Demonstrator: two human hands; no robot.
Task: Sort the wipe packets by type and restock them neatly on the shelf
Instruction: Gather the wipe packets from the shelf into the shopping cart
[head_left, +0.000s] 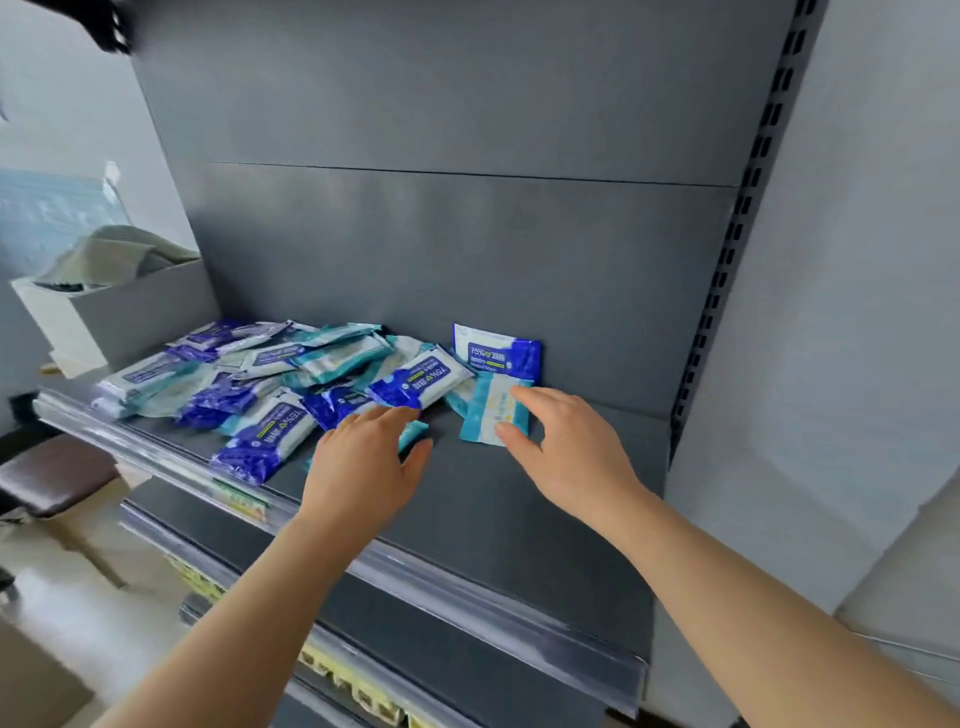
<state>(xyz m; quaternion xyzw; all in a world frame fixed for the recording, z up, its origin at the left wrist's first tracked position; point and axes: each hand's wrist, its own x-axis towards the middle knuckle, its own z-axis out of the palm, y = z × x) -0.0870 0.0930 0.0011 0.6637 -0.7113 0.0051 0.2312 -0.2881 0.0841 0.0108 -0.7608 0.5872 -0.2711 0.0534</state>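
Right hand (563, 457) touches packet (485, 413) beside open shelf (519, 525).

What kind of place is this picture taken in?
Most likely a shop, or a mock-up of one. The dark metal shelf has a slotted upright at its right side, a clear price strip runs along its front edge, and many wipe packets lie piled on it.

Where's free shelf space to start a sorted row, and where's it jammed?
Free: the shelf right of the light blue packet, up to the slotted upright; also the front strip behind the price rail. Crowded: the left half, under the mixed pile, as far as the standing dark blue packet.
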